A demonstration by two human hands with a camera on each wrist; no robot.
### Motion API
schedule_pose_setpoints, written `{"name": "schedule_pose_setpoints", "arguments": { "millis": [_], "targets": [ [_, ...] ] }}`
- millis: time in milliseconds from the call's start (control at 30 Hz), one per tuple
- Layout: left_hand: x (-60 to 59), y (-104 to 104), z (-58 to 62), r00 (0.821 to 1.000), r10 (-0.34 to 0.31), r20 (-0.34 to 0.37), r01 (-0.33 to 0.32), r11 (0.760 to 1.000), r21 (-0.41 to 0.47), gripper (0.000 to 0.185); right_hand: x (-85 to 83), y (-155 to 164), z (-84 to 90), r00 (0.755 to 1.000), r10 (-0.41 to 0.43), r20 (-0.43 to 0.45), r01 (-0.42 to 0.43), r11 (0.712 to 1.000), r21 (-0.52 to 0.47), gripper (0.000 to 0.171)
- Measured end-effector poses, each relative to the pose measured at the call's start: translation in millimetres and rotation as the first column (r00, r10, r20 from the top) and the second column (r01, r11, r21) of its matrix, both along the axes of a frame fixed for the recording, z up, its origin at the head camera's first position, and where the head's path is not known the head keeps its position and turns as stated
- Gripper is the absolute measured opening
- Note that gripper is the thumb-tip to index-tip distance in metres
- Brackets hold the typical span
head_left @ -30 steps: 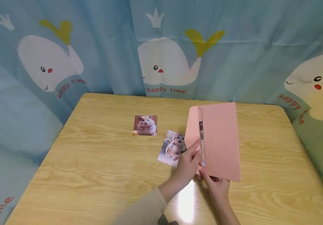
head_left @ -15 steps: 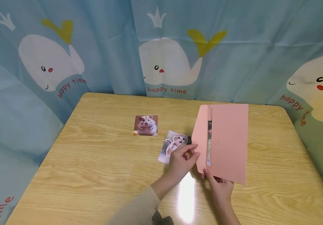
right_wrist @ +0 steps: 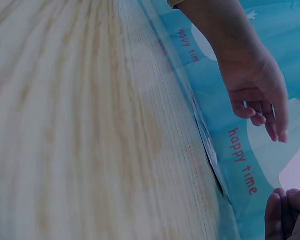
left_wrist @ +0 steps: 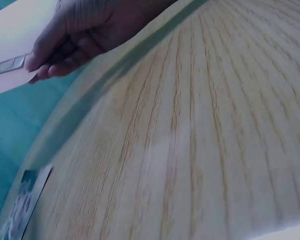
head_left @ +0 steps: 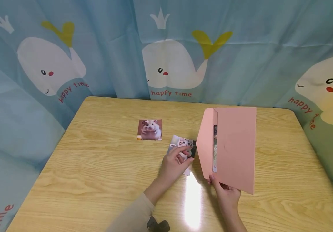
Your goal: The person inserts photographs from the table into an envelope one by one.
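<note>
Two loose photos — hamster photo point(head_left: 150, 130), kitten photo point(head_left: 181, 151) — one pink envelope point(head_left: 232, 149), one table point(head_left: 96, 174).

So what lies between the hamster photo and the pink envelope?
In the head view, the kitten photo lies between the hamster photo and the pink envelope, with the left hand on it.

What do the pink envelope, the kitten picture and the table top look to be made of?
Pink envelope: matte paper or thin card; it stands stiff, with a folded flap. Kitten picture: printed photo paper, thin and flat; its finish is unclear. Table: wood-grain surface, probably laminate or varnished, since it shows a bright glare.
</note>
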State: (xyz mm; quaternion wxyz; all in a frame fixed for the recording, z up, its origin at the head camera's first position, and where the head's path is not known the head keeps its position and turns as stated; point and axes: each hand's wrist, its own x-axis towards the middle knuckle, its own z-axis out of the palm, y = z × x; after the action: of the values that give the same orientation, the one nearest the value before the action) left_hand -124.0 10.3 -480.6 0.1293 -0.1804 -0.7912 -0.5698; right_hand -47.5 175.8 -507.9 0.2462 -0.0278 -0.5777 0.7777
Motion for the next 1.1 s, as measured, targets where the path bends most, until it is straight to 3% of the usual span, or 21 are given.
{"name": "schedule_pose_setpoints", "arguments": {
  "millis": [100,267,333,567,700,833,933,1100],
  "targets": [
    [-1.8,-6.9,-0.9,0.997,0.071,-0.011,-0.072,0.994,-0.083,0.039,0.4,0.1,0.4,1.0,-0.008,0.028,0.008,1.0,-0.006,0.029],
    [-4.4,-19.6,4.6,0.97,0.184,0.162,-0.144,0.963,-0.229,0.044,0.2,1.7,1.2,0.999,0.005,0.034,-0.004,1.0,-0.024,0.028],
    [-6.6,-24.6,5.1,0.956,0.217,0.198,-0.159,0.949,-0.272,0.046,-0.1,1.9,1.9,0.999,0.011,0.033,-0.01,0.999,-0.049,0.028],
    [-12.6,-37.6,-3.3,0.937,0.299,0.178,-0.234,0.92,-0.314,0.045,-0.8,2.1,3.2,1.0,0.006,0.004,-0.005,0.997,-0.076,0.025],
    [-12.4,-43.0,-6.2,0.938,0.308,0.161,-0.245,0.915,-0.321,0.046,-0.9,1.6,2.6,1.0,0.002,0.025,0.0,0.997,-0.073,0.025],
    [-10.9,-47.2,-10.1,0.931,0.311,0.193,-0.233,0.911,-0.341,0.048,-0.4,2.3,0.3,1.0,0.015,0.025,-0.013,0.999,-0.05,0.025],
    [-9.8,-49.9,-12.3,0.926,0.29,0.242,-0.195,0.916,-0.351,0.048,-0.6,3.4,-1.1,1.0,0.022,0.008,-0.022,0.999,-0.037,0.027],
    [-8.7,-54.4,-13.1,0.936,0.203,0.287,-0.094,0.931,-0.352,0.048,-1.4,3.6,-2.6,0.999,0.027,-0.031,-0.029,0.999,-0.043,0.026]
  ]
}}
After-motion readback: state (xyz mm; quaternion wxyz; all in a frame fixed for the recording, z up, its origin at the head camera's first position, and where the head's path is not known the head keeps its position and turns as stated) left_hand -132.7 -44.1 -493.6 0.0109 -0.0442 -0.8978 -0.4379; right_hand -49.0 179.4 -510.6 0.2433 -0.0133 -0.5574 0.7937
